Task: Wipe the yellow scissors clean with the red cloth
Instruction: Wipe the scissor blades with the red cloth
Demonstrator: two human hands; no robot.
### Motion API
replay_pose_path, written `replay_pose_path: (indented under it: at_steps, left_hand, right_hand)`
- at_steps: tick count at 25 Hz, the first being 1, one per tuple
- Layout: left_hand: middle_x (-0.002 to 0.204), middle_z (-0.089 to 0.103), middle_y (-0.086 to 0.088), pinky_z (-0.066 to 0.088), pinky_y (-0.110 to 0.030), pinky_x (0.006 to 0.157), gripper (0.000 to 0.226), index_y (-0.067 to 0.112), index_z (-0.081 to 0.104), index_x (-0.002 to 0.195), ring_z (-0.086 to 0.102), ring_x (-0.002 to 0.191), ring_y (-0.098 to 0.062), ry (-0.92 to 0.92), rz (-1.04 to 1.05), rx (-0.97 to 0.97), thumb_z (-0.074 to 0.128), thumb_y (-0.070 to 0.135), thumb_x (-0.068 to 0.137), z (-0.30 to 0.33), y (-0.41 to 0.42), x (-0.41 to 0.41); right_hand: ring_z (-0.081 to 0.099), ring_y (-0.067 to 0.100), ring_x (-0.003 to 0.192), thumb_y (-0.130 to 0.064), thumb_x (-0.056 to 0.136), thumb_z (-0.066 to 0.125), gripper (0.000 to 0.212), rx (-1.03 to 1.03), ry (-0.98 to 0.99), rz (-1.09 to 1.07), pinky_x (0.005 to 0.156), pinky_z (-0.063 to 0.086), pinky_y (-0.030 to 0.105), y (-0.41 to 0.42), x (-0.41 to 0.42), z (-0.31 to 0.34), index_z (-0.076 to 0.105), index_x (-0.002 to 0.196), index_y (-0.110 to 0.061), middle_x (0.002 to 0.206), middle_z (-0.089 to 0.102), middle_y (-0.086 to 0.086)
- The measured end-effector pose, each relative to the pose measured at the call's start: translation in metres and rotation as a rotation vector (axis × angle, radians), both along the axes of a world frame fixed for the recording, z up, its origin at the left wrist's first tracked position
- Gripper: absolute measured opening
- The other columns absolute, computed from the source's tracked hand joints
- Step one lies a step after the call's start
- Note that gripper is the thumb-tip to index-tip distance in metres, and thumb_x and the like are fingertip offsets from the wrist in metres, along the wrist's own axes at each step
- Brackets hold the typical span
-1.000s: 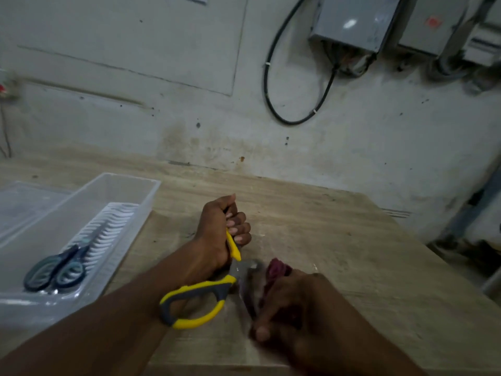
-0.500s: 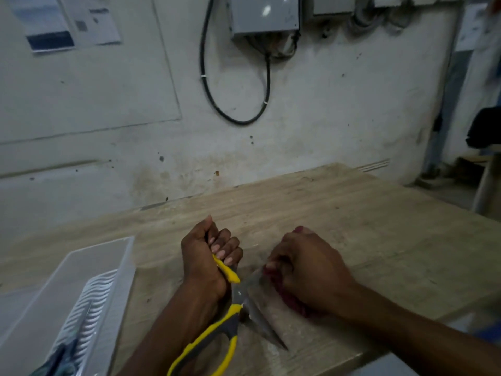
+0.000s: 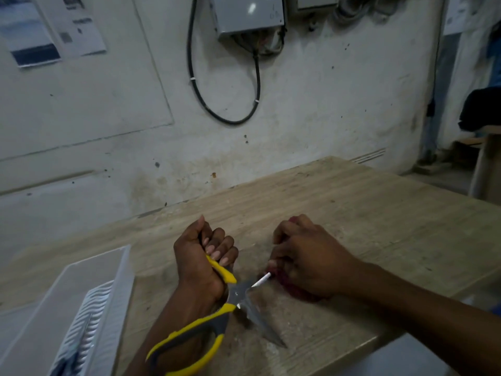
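Since half a second ago little is changing: both hands are keeping their grips, and the right hand [image 3: 306, 256] is now sitting slightly farther along the upper blade, whose bright tip is poking out beside the fingers. That hand is clenching the red cloth [image 3: 295, 291] around the blade, the cloth bunching out beneath the palm and touching the worktop [image 3: 366, 226]. The left hand [image 3: 202, 260] is gripping one yellow handle of the yellow scissors [image 3: 238, 299], fingers curling round it. The scissors are lying wide open near the front edge of the worktop, between the two hands, the other handle loop lying against the left forearm and the lower blade pointing toward the near edge. A clear plastic tray [image 3: 119, 270] is sitting at the left, just beside the left forearm.
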State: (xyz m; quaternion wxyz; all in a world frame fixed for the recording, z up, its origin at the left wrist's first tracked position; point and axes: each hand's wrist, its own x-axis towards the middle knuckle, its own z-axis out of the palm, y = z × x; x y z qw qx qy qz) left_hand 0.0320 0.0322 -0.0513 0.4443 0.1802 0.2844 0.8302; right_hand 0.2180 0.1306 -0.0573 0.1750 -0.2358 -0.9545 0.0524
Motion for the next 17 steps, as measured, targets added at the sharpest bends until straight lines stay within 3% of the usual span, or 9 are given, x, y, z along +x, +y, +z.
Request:
replay_pose_path:
  at_steps: [3, 6, 10, 12, 14, 15, 16, 17]
  left_hand:
    - [0.046, 0.024, 0.003, 0.023, -0.015, 0.039, 0.05, 0.019, 0.032, 0.057, 0.024, 0.034, -0.013, -0.003, 0.083, -0.067, 0.043, 0.04, 0.101, 0.009, 0.002, -0.002]
    - [0.054, 0.029, 0.001, 0.025, -0.019, 0.043, 0.045, 0.02, 0.036, 0.063, 0.028, 0.039, -0.017, -0.003, 0.207, -0.168, 0.046, 0.047, 0.097, 0.017, -0.005, 0.007]
    - [0.066, 0.028, 0.001, 0.034, -0.032, 0.058, 0.025, 0.022, 0.038, 0.068, 0.031, 0.054, -0.019, 0.136, 0.214, -0.137, 0.058, 0.022, 0.085, 0.052, -0.017, 0.026]
    - [0.065, 0.032, 0.003, 0.042, -0.038, 0.065, 0.03, 0.022, 0.04, 0.069, 0.034, 0.056, -0.019, 0.329, 0.238, -0.198, 0.064, 0.011, 0.083, 0.07, -0.019, 0.034]
    - [0.065, 0.043, -0.004, 0.046, -0.039, 0.062, 0.032, 0.018, 0.047, 0.072, 0.042, 0.057, -0.022, 0.462, 0.397, -0.372, 0.065, 0.005, 0.095, 0.077, -0.018, 0.038]
    - [0.073, 0.05, -0.014, 0.045, -0.039, 0.06, 0.023, 0.012, 0.056, 0.077, 0.049, 0.061, -0.026, 0.482, 0.485, -0.447, 0.066, 0.005, 0.097, 0.079, -0.018, 0.041]
    - [0.092, 0.042, 0.0, 0.045, -0.039, 0.063, 0.009, 0.002, 0.063, 0.09, 0.056, 0.07, -0.032, 0.44, 0.537, -0.485, 0.067, 0.006, 0.097, 0.079, -0.017, 0.044]
    - [0.121, 0.055, -0.039, 0.046, -0.041, 0.067, 0.014, -0.006, 0.064, 0.102, 0.058, 0.074, -0.036, 0.383, 0.564, -0.508, 0.068, 0.006, 0.096, 0.077, -0.017, 0.047]
  right_hand:
    - [0.042, 0.021, 0.115, -0.073, 0.088, 0.032, 0.055, -0.098, 0.043, -0.089, 0.096, 0.045, 0.044, 0.009, 0.02, -0.004, 0.07, 0.117, -0.046, 0.119, 0.052, -0.016]
    - [0.038, 0.017, 0.117, -0.082, 0.083, 0.032, 0.064, -0.139, -0.029, -0.036, 0.101, 0.041, 0.041, 0.005, 0.043, -0.007, 0.061, 0.13, -0.05, 0.129, 0.049, -0.018]
    - [0.06, 0.008, 0.1, -0.037, 0.091, 0.071, 0.02, -0.187, 0.178, 0.062, 0.087, 0.052, 0.032, 0.007, 0.064, 0.002, 0.077, 0.111, -0.037, 0.105, 0.068, -0.017]
    - [0.066, 0.001, 0.085, -0.024, 0.089, 0.077, 0.013, -0.249, 0.378, 0.003, 0.076, 0.053, 0.025, 0.013, 0.076, 0.005, 0.082, 0.098, -0.033, 0.091, 0.074, -0.018]
    - [0.069, -0.003, 0.077, -0.02, 0.087, 0.08, 0.012, -0.377, 0.574, -0.058, 0.069, 0.051, 0.015, 0.01, 0.091, 0.006, 0.084, 0.089, -0.031, 0.083, 0.077, -0.018]
    - [0.07, -0.004, 0.076, -0.019, 0.086, 0.081, 0.013, -0.417, 0.629, -0.068, 0.068, 0.051, 0.015, 0.005, 0.099, 0.005, 0.084, 0.087, -0.032, 0.082, 0.077, -0.02]
    - [0.071, -0.003, 0.077, -0.019, 0.085, 0.082, 0.015, -0.433, 0.645, -0.061, 0.069, 0.052, 0.018, 0.0, 0.104, 0.0, 0.083, 0.085, -0.034, 0.082, 0.077, -0.021]
    - [0.072, -0.002, 0.078, -0.02, 0.085, 0.083, 0.017, -0.444, 0.644, -0.05, 0.072, 0.054, 0.022, -0.005, 0.107, -0.003, 0.083, 0.085, -0.036, 0.083, 0.077, -0.022]
